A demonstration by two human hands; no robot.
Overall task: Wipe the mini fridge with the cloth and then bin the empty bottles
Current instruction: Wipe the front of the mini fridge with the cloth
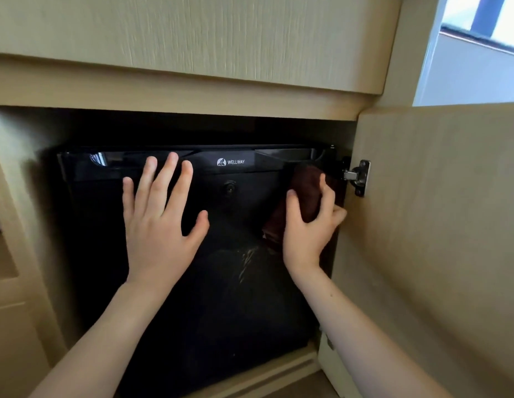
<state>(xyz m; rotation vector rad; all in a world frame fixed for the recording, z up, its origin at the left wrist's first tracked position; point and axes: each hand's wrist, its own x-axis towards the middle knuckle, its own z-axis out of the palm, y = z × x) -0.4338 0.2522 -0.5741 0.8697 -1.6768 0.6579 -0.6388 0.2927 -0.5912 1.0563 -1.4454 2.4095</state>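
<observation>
Step in hand: wiping. Right grip (307, 234): fingers curled round folded dark-brown fabric cloth (306, 193), pressed on glossy black mini fridge door (100, 239) beneath. Left grip (158, 225): flat, fingers spread, empty, bracing same door. Pale smears (247, 262) just below right grip. Next, likely: firm downward strokes over them. Empty bottles: none in view.

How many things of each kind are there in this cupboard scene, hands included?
Hands: 2, the left hand flat on the fridge front, the right hand gripping the cloth
Mini fridge: 1, black
Cloth: 1, dark brown
Cupboard door: 1, open
Hinge: 1, metal
Bottles: 0 in view
Total: 6
</observation>
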